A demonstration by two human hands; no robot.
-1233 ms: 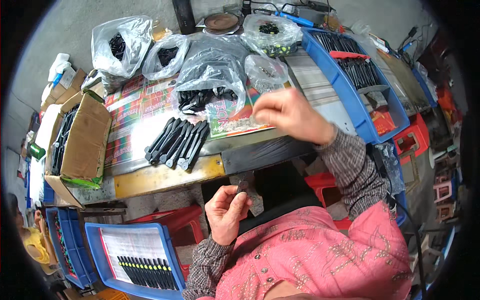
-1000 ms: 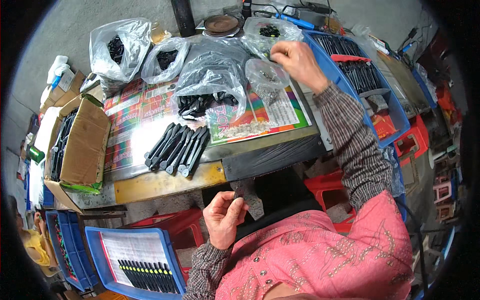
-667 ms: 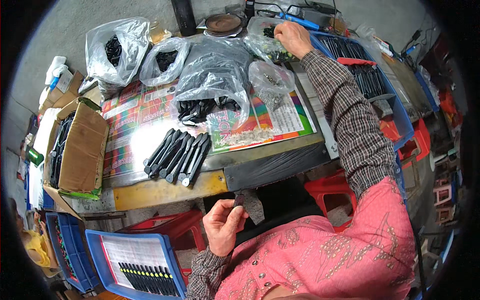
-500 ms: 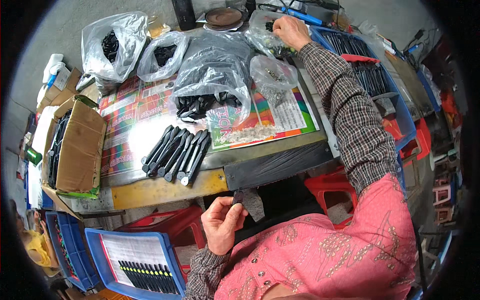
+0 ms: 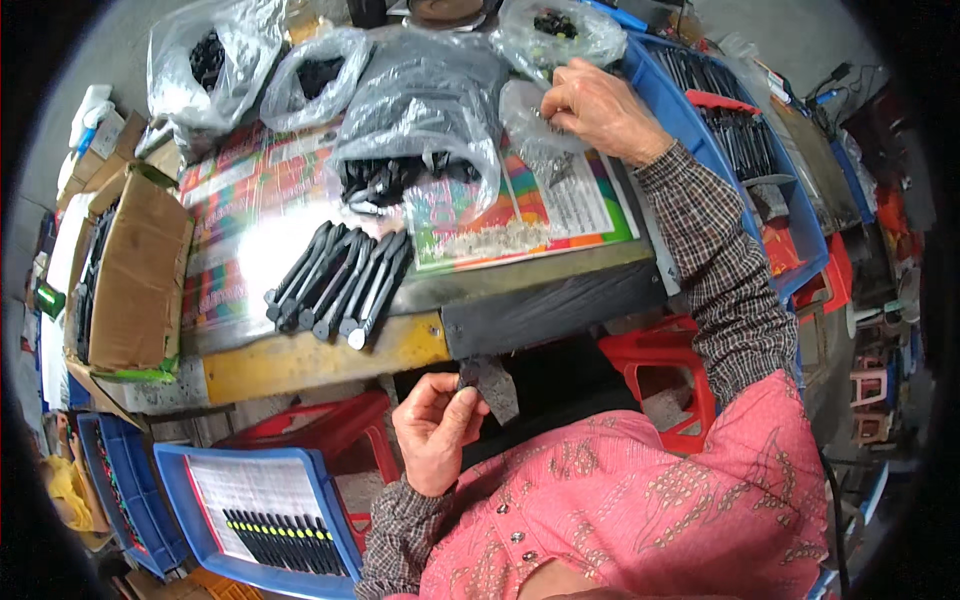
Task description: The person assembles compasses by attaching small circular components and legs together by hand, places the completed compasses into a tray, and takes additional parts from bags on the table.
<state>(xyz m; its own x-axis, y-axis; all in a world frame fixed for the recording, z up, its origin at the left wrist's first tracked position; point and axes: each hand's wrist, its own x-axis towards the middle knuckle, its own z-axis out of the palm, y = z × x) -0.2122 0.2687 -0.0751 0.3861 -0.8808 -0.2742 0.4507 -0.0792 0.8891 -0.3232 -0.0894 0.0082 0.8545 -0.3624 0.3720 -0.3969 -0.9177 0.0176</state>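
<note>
My left hand [image 5: 432, 432] is closed in front of the table's near edge, pinching a small dark piece [image 5: 468, 374] between thumb and fingertips. Over the right part of the table, my right hand [image 5: 612, 112] has its fingers drawn together; whether they hold anything is too small to make out. Under those fingertips lies a small clear plastic bag [image 5: 518, 112] with tiny shiny bits. Just behind it stands an open bag [image 5: 510, 38] of small black and yellow-green parts. Several long black handle-like parts [image 5: 345, 280] lie side by side near the front edge.
A large bag [image 5: 420, 100] spills black parts at mid-table, with two smaller bags to its left. A cardboard box [image 5: 135, 280] stands at the left edge. Blue trays [image 5: 785, 225] of black parts are at right, another [image 5: 320, 480] lower left. Red stools [image 5: 650, 350] sit below the table.
My right hand has come back from the far bag of black and yellow-green parts to over the small clear bag. My left hand keeps its pinch on the dark piece. The view has shifted slightly.
</note>
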